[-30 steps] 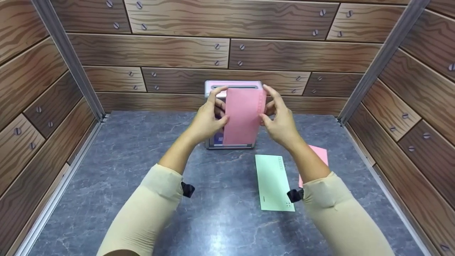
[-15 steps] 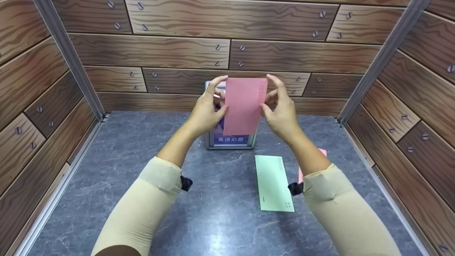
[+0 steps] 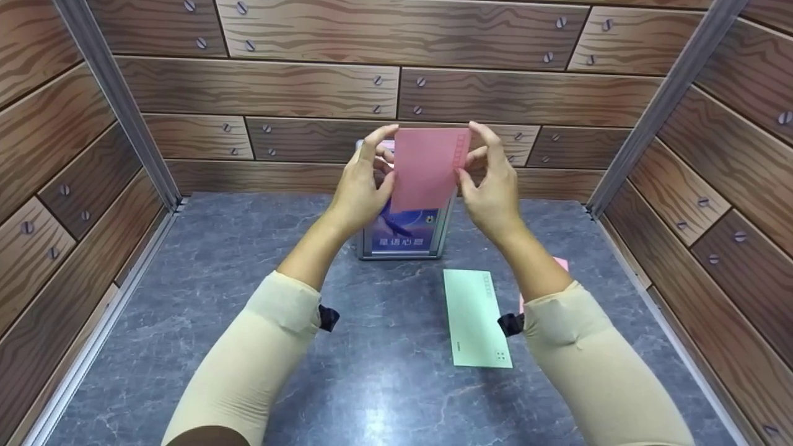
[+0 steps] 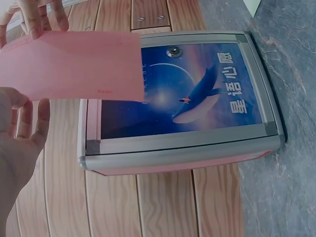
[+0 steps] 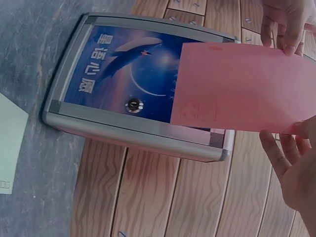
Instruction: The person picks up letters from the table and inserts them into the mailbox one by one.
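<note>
A pink envelope (image 3: pixel 427 167) is held up by its two side edges in front of a box. My left hand (image 3: pixel 365 179) pinches its left edge between thumb and fingers. On the right edge, my right hand (image 3: pixel 489 183) grips it the same way. The box (image 3: pixel 406 238) stands at the back of the table, with a silver frame, a blue whale picture and a lock (image 4: pixel 174 52) on its front. Its top is mostly hidden behind the envelope in the head view. In both wrist views the envelope overlaps the upper part of the box front.
A green envelope (image 3: pixel 477 319) lies on the grey marbled table (image 3: pixel 347 371), left of my right forearm. Another pink piece (image 3: pixel 562 263) lies partly hidden under that forearm. Wood-patterned walls (image 3: pixel 310 93) enclose the back and sides.
Both hands have raised the pink envelope, and its top edge now leans away. More of the box's front picture shows below it. The green envelope stays where it was.
</note>
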`<state>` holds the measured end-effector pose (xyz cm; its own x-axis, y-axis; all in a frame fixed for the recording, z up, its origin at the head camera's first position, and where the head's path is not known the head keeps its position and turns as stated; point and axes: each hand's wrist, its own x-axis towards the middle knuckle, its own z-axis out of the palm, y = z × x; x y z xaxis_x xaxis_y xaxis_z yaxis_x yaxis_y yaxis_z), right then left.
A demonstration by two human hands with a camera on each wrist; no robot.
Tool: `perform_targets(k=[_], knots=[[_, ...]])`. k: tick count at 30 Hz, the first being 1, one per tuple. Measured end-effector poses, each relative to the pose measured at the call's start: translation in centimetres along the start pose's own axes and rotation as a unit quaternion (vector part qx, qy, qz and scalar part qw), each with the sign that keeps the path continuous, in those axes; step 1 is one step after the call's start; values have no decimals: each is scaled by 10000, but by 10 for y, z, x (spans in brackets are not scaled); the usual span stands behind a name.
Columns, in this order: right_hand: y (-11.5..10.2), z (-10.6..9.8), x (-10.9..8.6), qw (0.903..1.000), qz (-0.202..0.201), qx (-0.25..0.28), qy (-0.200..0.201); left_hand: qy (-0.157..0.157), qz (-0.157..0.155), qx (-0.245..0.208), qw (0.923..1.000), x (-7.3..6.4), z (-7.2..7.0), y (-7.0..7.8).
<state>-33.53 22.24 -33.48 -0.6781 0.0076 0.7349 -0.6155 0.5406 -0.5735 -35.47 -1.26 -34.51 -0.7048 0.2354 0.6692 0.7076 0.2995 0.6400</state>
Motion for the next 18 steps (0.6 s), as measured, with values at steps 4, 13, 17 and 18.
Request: perform_targets(k=[4, 13, 17, 18], knots=[[-5, -2, 5, 10000, -54, -31, 63, 70, 59, -64, 9999, 4, -2, 4], [-17, -4, 22, 9992, -238, 265, 157, 251, 232, 49, 9994, 21, -10, 14], [-22, -4, 29, 9985, -426, 143, 319, 303, 394, 117, 9987, 27, -14, 20], [-23, -4, 30, 9983, -450, 111, 346, 326, 451, 141, 9983, 28, -15, 21]])
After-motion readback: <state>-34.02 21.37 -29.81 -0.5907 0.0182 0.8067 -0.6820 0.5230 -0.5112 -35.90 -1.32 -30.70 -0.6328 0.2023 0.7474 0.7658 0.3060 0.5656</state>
